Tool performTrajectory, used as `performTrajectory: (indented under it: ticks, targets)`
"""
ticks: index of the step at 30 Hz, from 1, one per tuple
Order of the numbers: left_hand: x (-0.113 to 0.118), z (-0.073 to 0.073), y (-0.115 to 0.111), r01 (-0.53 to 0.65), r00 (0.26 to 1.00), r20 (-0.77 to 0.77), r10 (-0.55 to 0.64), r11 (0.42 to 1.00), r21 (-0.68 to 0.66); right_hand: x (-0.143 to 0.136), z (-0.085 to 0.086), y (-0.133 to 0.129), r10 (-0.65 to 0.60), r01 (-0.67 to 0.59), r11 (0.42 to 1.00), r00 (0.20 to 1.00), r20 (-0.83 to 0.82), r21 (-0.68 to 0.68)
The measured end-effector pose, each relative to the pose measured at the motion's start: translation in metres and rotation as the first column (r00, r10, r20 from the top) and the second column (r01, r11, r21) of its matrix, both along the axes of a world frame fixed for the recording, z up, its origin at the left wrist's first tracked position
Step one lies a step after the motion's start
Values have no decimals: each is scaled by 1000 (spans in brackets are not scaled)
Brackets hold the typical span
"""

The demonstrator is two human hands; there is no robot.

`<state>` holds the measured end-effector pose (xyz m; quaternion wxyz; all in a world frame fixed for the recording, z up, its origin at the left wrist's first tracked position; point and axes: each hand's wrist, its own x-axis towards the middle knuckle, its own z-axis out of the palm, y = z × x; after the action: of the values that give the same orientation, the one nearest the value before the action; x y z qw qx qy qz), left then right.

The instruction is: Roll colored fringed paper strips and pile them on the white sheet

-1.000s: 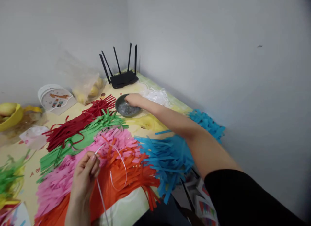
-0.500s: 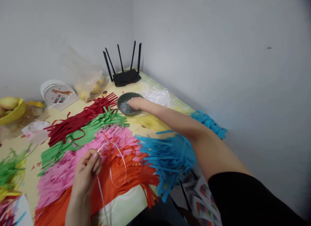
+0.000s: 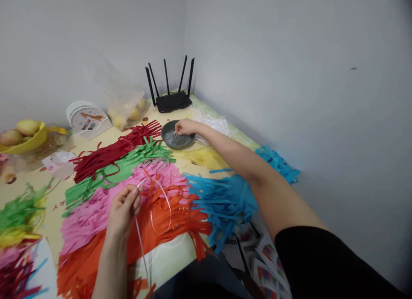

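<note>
Since the preceding frame, the right hand (image 3: 186,126) has risen slightly at the dark bowl (image 3: 170,126). Fringed strips (image 3: 162,172) in several colours lie before it; a black router (image 3: 174,102) stands behind. The right arm (image 3: 231,153) reaches across; whether its fingertips grip the bowl's clear contents cannot be told. The left hand (image 3: 125,206) pinches white ribbon (image 3: 140,236).

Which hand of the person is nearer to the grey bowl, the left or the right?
Right. The right hand is at the bowl, over its rim. The left hand is farther away, toward the wearer, in front of the pink strips, pinching a white ribbon.
</note>
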<state>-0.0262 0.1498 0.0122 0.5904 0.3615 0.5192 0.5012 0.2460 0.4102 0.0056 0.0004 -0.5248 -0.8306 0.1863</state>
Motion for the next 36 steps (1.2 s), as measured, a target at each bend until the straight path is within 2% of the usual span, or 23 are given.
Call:
performTrajectory:
  ticks: [2,4,5,7,8,9,11,14,16,18,20,21,23,27,29,32,36]
  targets:
    - [2,1,2,-44,999,-29,45,998,34,-5,9,-18,3,-3,1000,994,-105,1]
    - [4,1,3,-99,993,-49,103,992,83,-23,15,-49,37,-56,997,944,-327,-50]
    - [6,2,4,-121,990,-53,127,987,106,-35,16,-69,57,-115,989,878,-476,-94]
    - [8,4,2,-128,988,-65,137,983,130,-61,15,-112,57,-289,941,654,-754,-179]
    - [8,7,0,-112,989,-75,124,984,139,-74,14,-133,42,-370,909,539,-841,-191]
    - [8,9,-3,-88,992,-82,101,985,145,-85,14,-152,26,-424,886,451,-892,-188]
    - [4,16,-14,-23,996,-79,34,990,142,-102,15,-186,9,-454,877,346,-938,-159]
    - [-5,25,-40,39,999,-34,-35,993,109,-119,20,-221,51,-395,916,297,-953,-74]
    - [-12,28,-59,18,1000,-25,-15,993,116,-126,24,-240,67,-386,921,271,-960,-45]
    - [-17,29,-78,-44,996,-64,57,983,180,-132,26,-257,15,-447,888,260,-966,-107]
    - [-22,27,-97,-105,979,-141,147,957,270,-135,27,-272,-35,-550,810,300,-953,-203]
    - [-25,27,-105,-129,964,-184,192,942,309,-137,28,-277,-24,-587,777,333,-943,-227]
    - [-30,25,-119,-150,925,-276,260,919,364,-138,30,-284,58,-594,778,394,-917,-206]
    - [-38,23,-137,-109,835,-456,310,904,414,-144,37,-289,204,-409,912,474,-857,-9]
    - [-41,22,-141,-91,807,-501,314,903,419,-149,38,-293,269,-287,948,506,-819,134]
    - [-45,21,-147,-88,788,-530,312,910,404,-158,36,-304,373,-143,924,543,-753,354]
    - [-47,21,-155,-99,778,-539,322,911,401,-165,29,-316,467,-101,856,569,-676,507]
